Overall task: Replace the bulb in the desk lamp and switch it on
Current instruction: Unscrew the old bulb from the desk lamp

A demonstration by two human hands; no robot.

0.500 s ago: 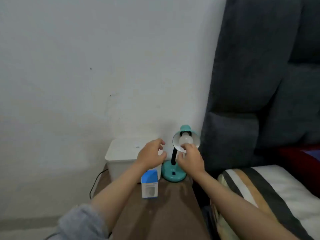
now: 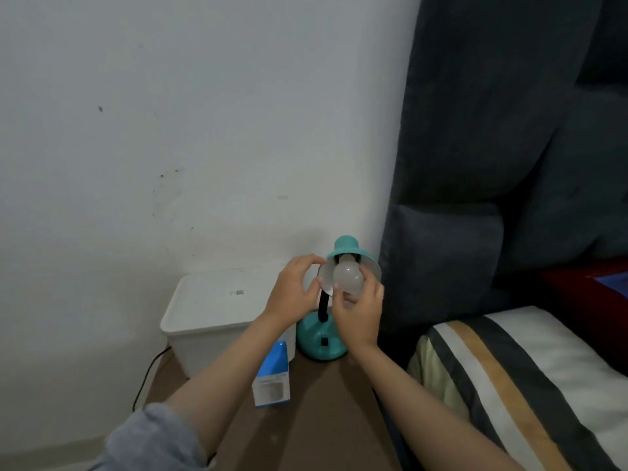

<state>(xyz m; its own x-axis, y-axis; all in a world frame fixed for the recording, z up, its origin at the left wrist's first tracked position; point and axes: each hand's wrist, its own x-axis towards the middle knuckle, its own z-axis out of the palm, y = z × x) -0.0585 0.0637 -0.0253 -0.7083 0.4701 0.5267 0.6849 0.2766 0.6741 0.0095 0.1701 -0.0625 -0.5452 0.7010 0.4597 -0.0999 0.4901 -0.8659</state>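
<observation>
A teal desk lamp stands at the back of a brown bedside table, its shade tilted toward me. A frosted white bulb sits in the shade's socket, unlit. My right hand grips the bulb from below with curled fingers. My left hand holds the left rim of the shade between thumb and fingers. A blue and white bulb box stands upright on the table in front of the lamp's base, partly behind my left forearm.
A white lidded plastic box sits left of the lamp, against the wall. A black cable runs down beside it. A dark grey headboard and a striped pillow are close on the right.
My left hand has risen from near the white box to the shade's left rim. My right hand now wraps the bulb from below.
</observation>
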